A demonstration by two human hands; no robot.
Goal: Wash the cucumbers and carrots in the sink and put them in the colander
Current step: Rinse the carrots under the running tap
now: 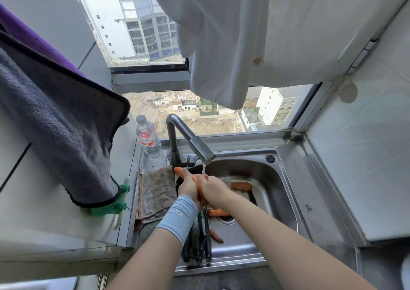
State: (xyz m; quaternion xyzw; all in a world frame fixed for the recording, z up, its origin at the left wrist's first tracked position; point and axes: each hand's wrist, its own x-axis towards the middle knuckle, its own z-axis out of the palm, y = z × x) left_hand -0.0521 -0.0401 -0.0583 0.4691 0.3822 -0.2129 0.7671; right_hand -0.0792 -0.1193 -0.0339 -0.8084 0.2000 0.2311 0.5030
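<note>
1. Here we go: left fingers [187, 177] are curled round the carrot [179, 171], its blunt end poking out beyond them towards the tap [200, 148].
2. Right fingers [203, 178] are wrapped over the same carrot, touching the left ones and closed on it, right where the water [203, 167] comes down.
3. The step in hand, I'd say, is scrubbing this one carrot. To do it well, I should roll it between both sets of fingers so every side meets the stream, then slide the grip along so the covered stretch gets rinsed too. Wet carrot is likely slippery, so a firm hold is the thing.
4. Down in the sink [277, 178], to the right of my right fingers, lies a second carrot [241, 186]. A third carrot [218, 212] sits nearer me, under the right wrist, and a small carrot [216, 236] lies closer still.
5. The dark cucumbers [200, 238] lie bunched under my left wrist, beside that small carrot. By my reckoning plenty of washing is left.
6. A dark shape [192, 170] just beyond my left fingers may be the colander, but I can't tell.
7. Left of my fingers a cloth [157, 190] lies on the worktop, with a water bottle [148, 138] standing beyond it.
</note>
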